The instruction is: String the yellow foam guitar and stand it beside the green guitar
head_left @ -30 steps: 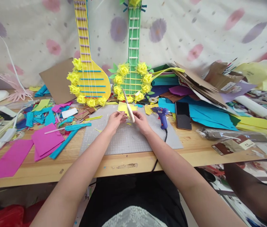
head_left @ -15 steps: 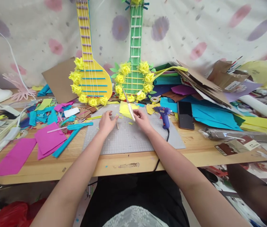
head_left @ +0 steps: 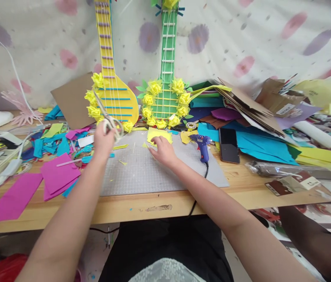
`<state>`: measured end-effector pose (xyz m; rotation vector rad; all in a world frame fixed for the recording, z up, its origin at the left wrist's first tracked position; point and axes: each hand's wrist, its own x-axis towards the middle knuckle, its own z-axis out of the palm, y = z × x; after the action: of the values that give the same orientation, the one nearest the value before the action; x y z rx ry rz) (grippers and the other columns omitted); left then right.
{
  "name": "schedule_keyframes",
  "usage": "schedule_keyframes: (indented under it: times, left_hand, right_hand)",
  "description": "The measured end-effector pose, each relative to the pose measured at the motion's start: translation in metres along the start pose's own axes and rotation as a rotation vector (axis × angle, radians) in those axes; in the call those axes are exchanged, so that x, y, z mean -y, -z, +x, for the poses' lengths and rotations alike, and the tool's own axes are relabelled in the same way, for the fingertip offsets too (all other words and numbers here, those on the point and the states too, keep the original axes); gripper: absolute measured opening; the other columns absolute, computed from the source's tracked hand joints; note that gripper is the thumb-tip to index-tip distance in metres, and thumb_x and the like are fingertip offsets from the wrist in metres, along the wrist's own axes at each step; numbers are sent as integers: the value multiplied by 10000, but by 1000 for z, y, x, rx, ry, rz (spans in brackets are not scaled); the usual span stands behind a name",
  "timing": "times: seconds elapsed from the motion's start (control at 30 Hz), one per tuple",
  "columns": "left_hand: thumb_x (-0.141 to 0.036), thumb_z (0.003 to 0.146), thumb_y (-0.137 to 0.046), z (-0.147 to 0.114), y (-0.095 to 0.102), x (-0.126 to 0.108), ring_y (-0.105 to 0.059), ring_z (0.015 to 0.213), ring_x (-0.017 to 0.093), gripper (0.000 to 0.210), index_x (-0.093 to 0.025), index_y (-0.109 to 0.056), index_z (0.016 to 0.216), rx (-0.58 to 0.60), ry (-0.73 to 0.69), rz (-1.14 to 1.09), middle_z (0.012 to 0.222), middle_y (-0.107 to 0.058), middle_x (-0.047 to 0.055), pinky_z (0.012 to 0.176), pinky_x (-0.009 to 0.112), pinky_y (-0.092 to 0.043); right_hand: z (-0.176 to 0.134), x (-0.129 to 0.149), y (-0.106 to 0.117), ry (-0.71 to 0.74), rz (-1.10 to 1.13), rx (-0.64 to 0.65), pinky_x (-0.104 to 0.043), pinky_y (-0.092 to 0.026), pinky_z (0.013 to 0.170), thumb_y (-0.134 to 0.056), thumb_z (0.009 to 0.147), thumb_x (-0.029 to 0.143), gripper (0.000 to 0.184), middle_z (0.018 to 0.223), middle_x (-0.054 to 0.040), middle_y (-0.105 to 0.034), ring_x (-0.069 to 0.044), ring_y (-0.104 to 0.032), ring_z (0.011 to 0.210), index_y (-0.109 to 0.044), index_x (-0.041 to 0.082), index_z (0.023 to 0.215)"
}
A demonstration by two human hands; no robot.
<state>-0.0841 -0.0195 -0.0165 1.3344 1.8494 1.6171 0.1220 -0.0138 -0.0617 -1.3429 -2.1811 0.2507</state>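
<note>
Front half of the gray cutting mat [head_left: 137, 180] is open; low lane runs between left hand [head_left: 105, 137] and right hand [head_left: 162, 150]. Scissors [head_left: 114, 127] in the left one stick up in front of the yellow guitar [head_left: 121, 102]. That plus the green guitar [head_left: 168, 66] wall off the back. Right side: glue gun [head_left: 203, 149] upright in view, cord [head_left: 206, 169] passing under the forearm to the table edge, then phone [head_left: 229, 145]. Left: scrap pile [head_left: 61, 145] crowds in.

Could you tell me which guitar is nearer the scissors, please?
The yellow guitar, with blue bars: the scissors in the left hand overlap it in view, while the green guitar stands further right.
</note>
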Motion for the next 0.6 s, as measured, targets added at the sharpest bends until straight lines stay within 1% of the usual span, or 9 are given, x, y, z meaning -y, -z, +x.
schedule_keyframes:
  times: [0.07,0.1,0.13,0.2,0.3,0.37,0.43,0.53,0.6]
  left_hand:
    - [-201,736,-545,12,39,6,-566,918,230,400,-180,-562,1136,-93,-48,424,1016,-620,80,827,430,-448]
    - [-220,753,-520,15,56,11,-547,973,265,428,-211,-549,1180,-129,-69,602,1082,-602,91,849,476,-422]
    - [-211,774,-476,16,70,17,-523,1025,282,445,-231,-533,1215,-152,-133,732,1165,-564,101,872,491,-399]
    - [-177,764,-451,15,91,30,-485,1078,288,487,-229,-520,1243,-141,-241,916,1202,-535,111,916,470,-359]
    - [-197,783,-401,14,109,49,-474,1061,286,514,-203,-470,1292,-63,-215,1062,1190,-522,138,882,427,-365]
    - [-246,794,-390,16,117,58,-457,1056,283,506,-219,-465,1294,3,-202,1145,1190,-517,127,880,412,-346]
    - [-281,801,-378,20,125,63,-439,1038,273,490,-233,-482,1277,38,-176,1211,1176,-518,109,884,399,-320]
    - [-267,800,-354,23,134,65,-430,994,255,490,-204,-492,1266,75,-95,1259,1145,-524,109,872,375,-311]
    - [-244,795,-349,23,136,62,-435,977,247,506,-187,-474,1282,106,-42,1258,1155,-520,114,858,365,-323]
  right_hand:
    - [-6,-3,0,-35,-124,135,-308,-424,763,-489,802,225,232,967,-99,-618,-208,-542,915,-557,149,1011]
    - [-8,-2,0,-48,-171,181,-304,-427,745,-465,802,194,229,955,-96,-628,-209,-555,900,-553,150,1009]
    - [-10,-1,0,-59,-207,211,-300,-430,733,-446,803,174,239,953,-94,-635,-208,-567,889,-546,151,1019]
    - [-10,5,0,-75,-259,254,-299,-438,715,-447,803,185,255,972,-101,-639,-213,-588,875,-533,144,1039]
    - [-5,16,-1,-66,-331,326,-296,-451,694,-468,799,208,257,986,-123,-638,-226,-609,867,-549,124,1028]
    - [1,20,-3,-66,-376,368,-287,-455,679,-438,799,150,238,964,-131,-646,-222,-621,852,-577,120,990]
    - [10,21,-5,-54,-399,386,-277,-455,669,-414,791,105,246,941,-131,-654,-213,-627,837,-600,126,951]
    - [29,19,-12,6,-423,348,-274,-454,668,-412,789,103,257,951,-131,-652,-209,-624,838,-610,136,950]
    - [43,18,-20,55,-432,297,-280,-450,679,-402,797,99,278,969,-133,-647,-209,-617,849,-603,137,986]
